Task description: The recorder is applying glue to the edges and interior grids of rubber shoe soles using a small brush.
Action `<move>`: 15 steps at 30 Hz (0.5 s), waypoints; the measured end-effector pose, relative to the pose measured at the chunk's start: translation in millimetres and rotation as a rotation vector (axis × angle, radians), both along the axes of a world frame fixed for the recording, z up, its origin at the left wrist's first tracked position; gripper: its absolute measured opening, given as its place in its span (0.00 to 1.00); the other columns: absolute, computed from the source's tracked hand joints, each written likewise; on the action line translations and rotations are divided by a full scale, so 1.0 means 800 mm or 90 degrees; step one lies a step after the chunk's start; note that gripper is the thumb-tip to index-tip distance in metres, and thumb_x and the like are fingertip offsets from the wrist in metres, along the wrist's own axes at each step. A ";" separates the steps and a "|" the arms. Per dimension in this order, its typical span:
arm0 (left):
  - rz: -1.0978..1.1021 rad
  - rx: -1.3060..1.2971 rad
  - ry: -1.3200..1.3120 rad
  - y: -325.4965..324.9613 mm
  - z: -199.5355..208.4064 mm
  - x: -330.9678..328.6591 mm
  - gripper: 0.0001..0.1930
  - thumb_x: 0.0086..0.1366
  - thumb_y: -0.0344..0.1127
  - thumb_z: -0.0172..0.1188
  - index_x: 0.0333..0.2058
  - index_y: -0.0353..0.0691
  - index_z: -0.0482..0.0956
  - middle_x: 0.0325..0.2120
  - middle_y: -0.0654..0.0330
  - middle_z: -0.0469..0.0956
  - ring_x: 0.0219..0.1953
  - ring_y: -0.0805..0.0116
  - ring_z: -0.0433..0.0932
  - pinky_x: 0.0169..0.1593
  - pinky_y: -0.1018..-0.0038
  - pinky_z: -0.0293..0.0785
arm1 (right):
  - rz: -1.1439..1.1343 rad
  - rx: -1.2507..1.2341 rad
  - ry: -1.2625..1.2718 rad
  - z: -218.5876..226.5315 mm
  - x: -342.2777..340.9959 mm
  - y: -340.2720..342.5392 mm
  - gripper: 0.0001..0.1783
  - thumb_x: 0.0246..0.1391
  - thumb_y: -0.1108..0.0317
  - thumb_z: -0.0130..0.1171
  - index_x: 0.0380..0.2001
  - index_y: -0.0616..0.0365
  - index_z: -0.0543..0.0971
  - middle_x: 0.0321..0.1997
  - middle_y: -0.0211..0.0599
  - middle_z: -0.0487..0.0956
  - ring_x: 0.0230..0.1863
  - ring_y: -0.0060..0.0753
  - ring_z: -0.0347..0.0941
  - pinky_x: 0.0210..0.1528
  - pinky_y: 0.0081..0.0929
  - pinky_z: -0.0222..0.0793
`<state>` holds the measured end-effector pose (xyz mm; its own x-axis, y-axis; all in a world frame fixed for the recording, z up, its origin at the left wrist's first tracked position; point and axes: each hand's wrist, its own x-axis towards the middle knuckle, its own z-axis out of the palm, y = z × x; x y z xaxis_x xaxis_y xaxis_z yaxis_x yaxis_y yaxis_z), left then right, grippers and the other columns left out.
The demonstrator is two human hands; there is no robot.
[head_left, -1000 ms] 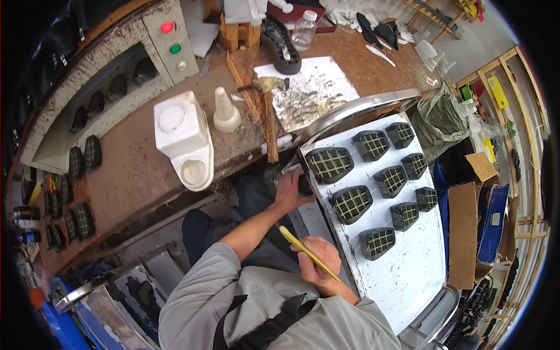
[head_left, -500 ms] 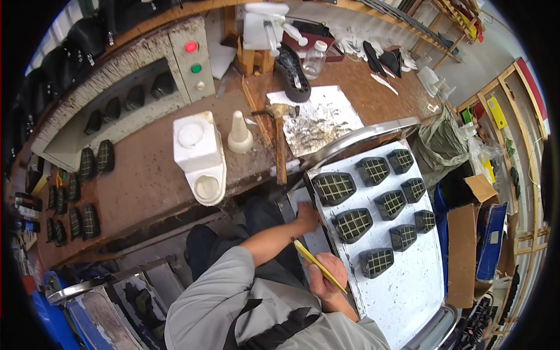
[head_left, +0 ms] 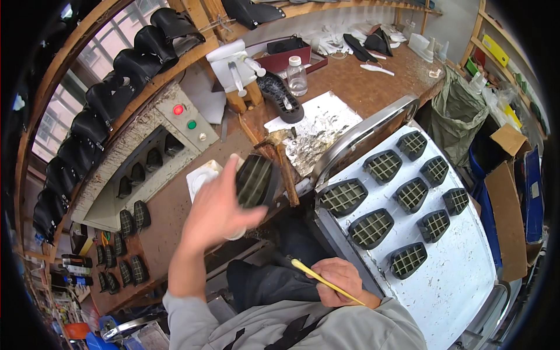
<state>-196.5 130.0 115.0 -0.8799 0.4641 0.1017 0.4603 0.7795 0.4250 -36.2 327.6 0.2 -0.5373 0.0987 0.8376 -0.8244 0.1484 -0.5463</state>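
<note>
Over the bench edge, my left hand [head_left: 213,204] is raised and smeared by motion, thumb and fingers around a dark shoe-heel piece [head_left: 255,182] with a ribbed, greenish face. My closed right hand [head_left: 338,281] is low in front of my body, gripping a slim yellow-handled brush [head_left: 326,280] whose dark tip points up and left. To its right, several similar gridded heel pieces [head_left: 373,228] lie spaced on a white board [head_left: 449,256]. Behind my left hand a white plastic dispenser [head_left: 201,178] is partly hidden.
A hammer [head_left: 286,169] lies by the bench's front edge, beside a stained white sheet [head_left: 321,131]. Behind are a black shoe sole [head_left: 280,96] and a clear bottle [head_left: 296,77]. A box-like machine [head_left: 175,140] with lit buttons stands left; more heel pieces [head_left: 140,214] lie before it.
My left hand has risen from beside the white board to above the bench, now with a heel piece. My right hand still grips the brush. The view has shifted.
</note>
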 end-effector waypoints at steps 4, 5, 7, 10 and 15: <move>-0.037 -0.186 -0.080 0.158 -0.008 -0.149 0.48 0.40 0.55 0.64 0.52 0.23 0.58 0.41 0.42 0.76 0.42 0.50 0.77 0.45 0.62 0.73 | -0.071 0.063 -0.007 0.005 -0.003 0.006 0.17 0.50 0.79 0.53 0.45 0.67 0.70 0.26 0.45 0.77 0.25 0.41 0.78 0.30 0.33 0.74; -0.019 -0.232 -0.112 0.184 -0.027 -0.175 0.54 0.40 0.55 0.65 0.57 0.22 0.52 0.43 0.43 0.75 0.46 0.53 0.76 0.49 0.65 0.72 | -0.053 0.065 0.003 0.005 -0.005 0.003 0.17 0.50 0.79 0.53 0.45 0.67 0.70 0.26 0.45 0.77 0.25 0.41 0.78 0.30 0.33 0.74; -0.040 -0.230 -0.132 0.238 -0.085 -0.212 0.57 0.41 0.54 0.66 0.61 0.23 0.45 0.47 0.43 0.73 0.49 0.53 0.74 0.51 0.63 0.69 | -0.129 0.041 -0.028 0.006 -0.001 0.006 0.14 0.50 0.78 0.52 0.43 0.66 0.71 0.24 0.44 0.77 0.24 0.40 0.77 0.28 0.31 0.73; 0.002 -0.273 -0.067 0.258 -0.171 -0.241 0.57 0.42 0.59 0.66 0.60 0.22 0.49 0.46 0.40 0.73 0.48 0.48 0.74 0.53 0.58 0.66 | -0.175 0.047 -0.052 0.002 -0.001 0.011 0.12 0.51 0.78 0.51 0.41 0.66 0.71 0.24 0.44 0.77 0.23 0.38 0.76 0.28 0.30 0.72; 0.088 0.095 0.058 0.165 -0.101 -0.155 0.40 0.50 0.52 0.63 0.53 0.26 0.62 0.43 0.39 0.73 0.44 0.46 0.74 0.49 0.58 0.68 | -0.276 0.091 -0.148 0.015 -0.024 -0.003 0.07 0.46 0.75 0.47 0.21 0.65 0.74 0.19 0.40 0.77 0.20 0.38 0.72 0.22 0.28 0.66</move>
